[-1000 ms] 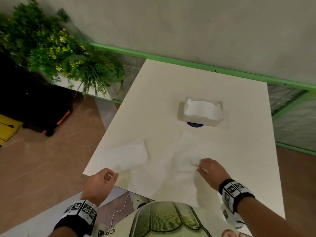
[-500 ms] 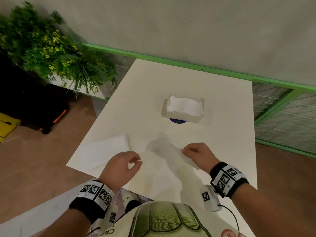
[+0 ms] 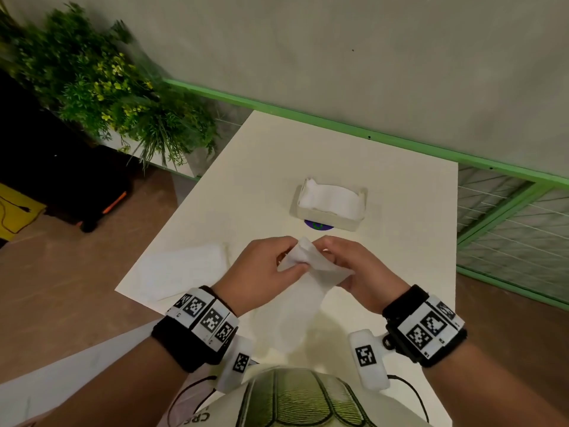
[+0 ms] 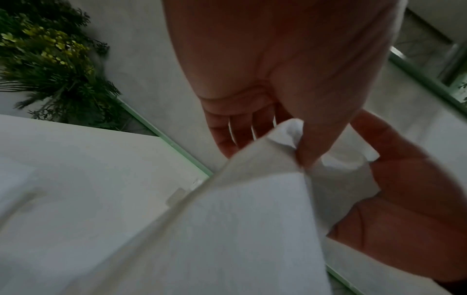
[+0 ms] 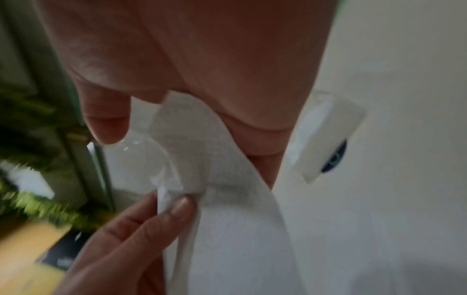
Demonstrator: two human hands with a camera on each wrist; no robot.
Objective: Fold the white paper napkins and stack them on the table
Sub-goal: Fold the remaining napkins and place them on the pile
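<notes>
Both hands hold one white paper napkin [image 3: 308, 272] up above the near part of the white table [image 3: 400, 257]. My left hand [image 3: 264, 269] pinches its top edge between thumb and fingers; the left wrist view shows the napkin [image 4: 227, 219] hanging below that pinch. My right hand [image 3: 354, 269] grips the same top edge from the right, and the napkin [image 5: 222, 199] drapes over its fingers in the right wrist view. A folded napkin [image 3: 181, 266] lies flat near the table's left edge. A white holder [image 3: 331, 208] full of napkins stands further back.
A green plant [image 3: 107, 97] stands off the table's far left corner. A green rail [image 3: 338, 124] runs along the wall behind the table. A small blue disc [image 3: 318, 225] peeks from under the holder. Brown floor lies to the left.
The right hand lifted the napkin off the table and toward the middle. The left hand came up from the table's near edge and took hold of the napkin's top edge beside it.
</notes>
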